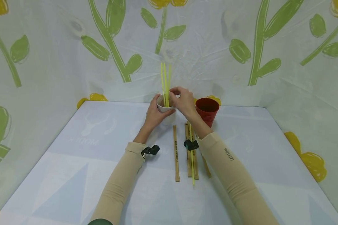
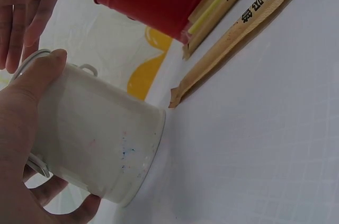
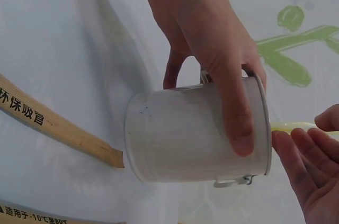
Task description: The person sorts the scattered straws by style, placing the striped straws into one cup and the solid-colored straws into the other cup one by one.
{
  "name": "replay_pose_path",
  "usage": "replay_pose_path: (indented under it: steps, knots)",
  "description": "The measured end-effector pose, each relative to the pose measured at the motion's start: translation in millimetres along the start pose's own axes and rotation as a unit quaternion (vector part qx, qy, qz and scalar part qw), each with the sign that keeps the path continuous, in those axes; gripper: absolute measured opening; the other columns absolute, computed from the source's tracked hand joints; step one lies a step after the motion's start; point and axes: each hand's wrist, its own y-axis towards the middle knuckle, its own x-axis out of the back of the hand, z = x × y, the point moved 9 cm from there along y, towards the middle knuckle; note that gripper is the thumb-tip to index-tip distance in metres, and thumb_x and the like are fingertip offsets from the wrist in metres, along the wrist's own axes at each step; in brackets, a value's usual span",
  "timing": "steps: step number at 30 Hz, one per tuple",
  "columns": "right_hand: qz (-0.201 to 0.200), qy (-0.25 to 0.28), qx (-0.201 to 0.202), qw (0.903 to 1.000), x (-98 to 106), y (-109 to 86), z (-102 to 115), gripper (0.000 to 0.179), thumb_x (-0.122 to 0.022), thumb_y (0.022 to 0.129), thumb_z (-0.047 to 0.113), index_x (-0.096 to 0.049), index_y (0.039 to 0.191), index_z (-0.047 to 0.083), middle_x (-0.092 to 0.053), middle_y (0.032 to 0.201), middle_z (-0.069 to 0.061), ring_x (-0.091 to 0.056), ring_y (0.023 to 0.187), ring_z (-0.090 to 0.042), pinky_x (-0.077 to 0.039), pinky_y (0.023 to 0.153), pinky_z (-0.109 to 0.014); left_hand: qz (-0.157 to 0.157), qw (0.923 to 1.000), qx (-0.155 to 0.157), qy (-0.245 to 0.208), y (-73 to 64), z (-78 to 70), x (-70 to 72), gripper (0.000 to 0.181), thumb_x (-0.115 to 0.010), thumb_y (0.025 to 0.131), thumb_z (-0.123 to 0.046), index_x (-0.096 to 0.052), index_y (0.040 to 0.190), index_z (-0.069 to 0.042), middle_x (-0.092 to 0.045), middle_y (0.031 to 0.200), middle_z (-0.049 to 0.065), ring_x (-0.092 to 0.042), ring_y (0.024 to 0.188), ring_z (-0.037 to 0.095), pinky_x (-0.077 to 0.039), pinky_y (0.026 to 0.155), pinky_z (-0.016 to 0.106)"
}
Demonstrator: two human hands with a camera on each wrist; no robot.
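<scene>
My left hand grips a white bucket, its thumb near the rim and its other fingers round the far side. The bucket is upright at the table's back edge. Several yellow straws stand up out of it. Over the rim's right side, my right hand pinches one yellow straw between thumb and fingertips. In the left wrist view only part of the right hand shows, beyond the bucket's rim.
Close to the right hand stands a red bucket. In front of the buckets lie several brown paper-wrapped straws and a loose yellow straw, partly under the right forearm. A flower-patterned curtain hangs behind the table.
</scene>
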Motion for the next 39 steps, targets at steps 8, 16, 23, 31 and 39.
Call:
replay_pose_path:
  steps: [8, 16, 23, 31, 39]
  knots:
    - [-0.004, -0.016, 0.005, 0.9999, -1.5, -2.1, -1.9, 0.028, -0.059, 0.098, 0.027, -0.068, 0.117, 0.008, -0.073, 0.109, -0.009, -0.070, 0.074, -0.021, -0.056, 0.062, -0.028, -0.001, 0.9999, -0.008, 0.007, 0.5, -1.7, 0.4, 0.099, -0.081, 0.076, -0.049, -0.027, 0.152, -0.016, -0.042, 0.149, 0.011, -0.047, 0.131, 0.029, -0.043, 0.103, 0.053]
    - [-0.006, -0.016, 0.008, 0.9998, -1.5, -5.1, -2.3, 0.025, -0.061, 0.096, 0.025, -0.070, 0.113, 0.008, -0.074, 0.106, -0.009, -0.068, 0.093, -0.024, -0.056, 0.082, -0.036, 0.000, 0.9999, -0.008, 0.012, -0.5, -2.1, 0.6, 0.099, -0.080, 0.076, -0.048, -0.026, 0.153, -0.016, -0.042, 0.148, 0.012, -0.048, 0.129, 0.030, -0.043, 0.102, 0.053]
    - [-0.008, -0.010, 0.021, 0.9997, 0.9, -9.5, -1.4, 0.024, -0.061, 0.096, 0.025, -0.069, 0.112, 0.008, -0.073, 0.106, -0.009, -0.067, 0.096, -0.022, -0.056, 0.084, -0.035, 0.001, 0.9999, -0.003, 0.012, -0.5, -0.7, 0.6, 0.100, -0.080, 0.076, -0.052, -0.026, 0.153, -0.017, -0.042, 0.148, 0.011, -0.048, 0.129, 0.030, -0.043, 0.102, 0.054]
    - [-0.002, 0.035, 0.019, 0.9992, 4.9, -17.0, -3.8, 0.023, -0.061, 0.097, 0.024, -0.068, 0.112, 0.008, -0.071, 0.106, -0.009, -0.071, 0.086, -0.026, -0.059, 0.065, -0.031, 0.005, 1.0000, 0.001, 0.005, -0.1, 2.0, -0.7, 0.100, -0.081, 0.075, -0.052, -0.026, 0.153, -0.024, -0.041, 0.149, 0.010, -0.048, 0.130, 0.029, -0.044, 0.102, 0.052]
    - [0.002, 0.076, 0.010, 0.9970, 9.8, -24.6, -7.7, 0.023, -0.062, 0.096, 0.022, -0.067, 0.112, 0.006, -0.070, 0.106, -0.012, -0.072, 0.083, -0.029, -0.059, 0.060, -0.035, 0.000, 1.0000, -0.005, 0.005, 0.2, 2.3, -0.3, 0.096, -0.080, 0.075, -0.052, -0.027, 0.151, -0.026, -0.043, 0.147, 0.008, -0.048, 0.130, 0.028, -0.045, 0.101, 0.051]
